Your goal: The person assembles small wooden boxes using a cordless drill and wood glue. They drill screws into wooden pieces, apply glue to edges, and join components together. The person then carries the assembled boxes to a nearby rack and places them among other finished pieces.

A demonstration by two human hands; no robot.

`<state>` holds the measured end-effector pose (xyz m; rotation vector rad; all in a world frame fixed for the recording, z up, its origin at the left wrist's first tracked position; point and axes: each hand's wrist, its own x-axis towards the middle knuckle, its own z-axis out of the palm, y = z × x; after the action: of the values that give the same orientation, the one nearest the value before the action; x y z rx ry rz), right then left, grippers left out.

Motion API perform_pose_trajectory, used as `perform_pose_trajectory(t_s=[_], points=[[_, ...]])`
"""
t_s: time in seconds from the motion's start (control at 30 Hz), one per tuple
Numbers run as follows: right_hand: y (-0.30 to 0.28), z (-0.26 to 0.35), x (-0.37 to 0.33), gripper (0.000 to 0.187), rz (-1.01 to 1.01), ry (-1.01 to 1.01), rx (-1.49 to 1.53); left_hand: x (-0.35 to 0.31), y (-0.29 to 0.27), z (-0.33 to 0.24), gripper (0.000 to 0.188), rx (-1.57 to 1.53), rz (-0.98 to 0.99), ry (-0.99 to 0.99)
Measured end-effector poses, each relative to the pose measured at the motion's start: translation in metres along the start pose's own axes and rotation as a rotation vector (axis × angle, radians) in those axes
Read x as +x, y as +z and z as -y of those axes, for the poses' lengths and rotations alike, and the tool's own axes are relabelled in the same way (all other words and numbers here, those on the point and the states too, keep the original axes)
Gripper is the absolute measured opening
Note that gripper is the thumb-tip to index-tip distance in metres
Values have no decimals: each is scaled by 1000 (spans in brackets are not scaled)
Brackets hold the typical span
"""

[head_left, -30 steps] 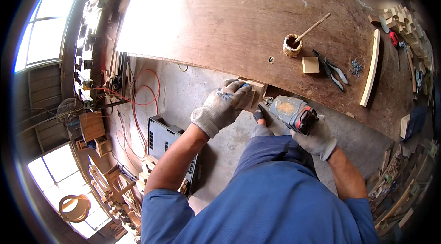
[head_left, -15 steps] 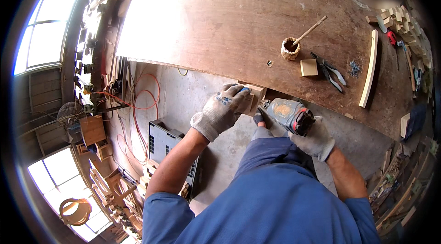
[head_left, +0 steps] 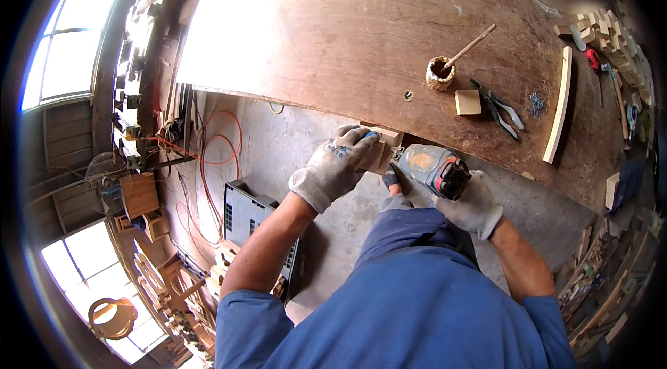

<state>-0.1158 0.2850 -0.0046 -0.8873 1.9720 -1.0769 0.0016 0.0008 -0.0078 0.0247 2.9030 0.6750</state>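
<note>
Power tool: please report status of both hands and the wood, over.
Left hand gripping wood piece at workbench edge. Right hand holding power tool, nose close to wood; contact unclear. Pliers on workbench, apart from tool.

Through my remote feed, I see a broad, scuffed brown wooden workbench (head_left: 347,42) across the top, its left end bleached white by glare. At far left, a tall, bright, dark-framed window (head_left: 73,32) stands above a second bright paned window (head_left: 80,258), with dark grey panelled wall (head_left: 66,133) between. Pale grey concrete floor (head_left: 340,230) lies below.

On the table (head_left: 347,42), 1 block (head_left: 467,102) lies left of pliers (head_left: 494,98).
</note>
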Motion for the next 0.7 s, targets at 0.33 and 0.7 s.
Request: perform_pose_trajectory(t_s=[0.33,0.7], points=[[-1,-2,4,27,37,-12,-82,0,1,1,58,8,11,-7],[-3,5,4,28,79,89,-65,-1,1,1,57,-3,-9,13]])
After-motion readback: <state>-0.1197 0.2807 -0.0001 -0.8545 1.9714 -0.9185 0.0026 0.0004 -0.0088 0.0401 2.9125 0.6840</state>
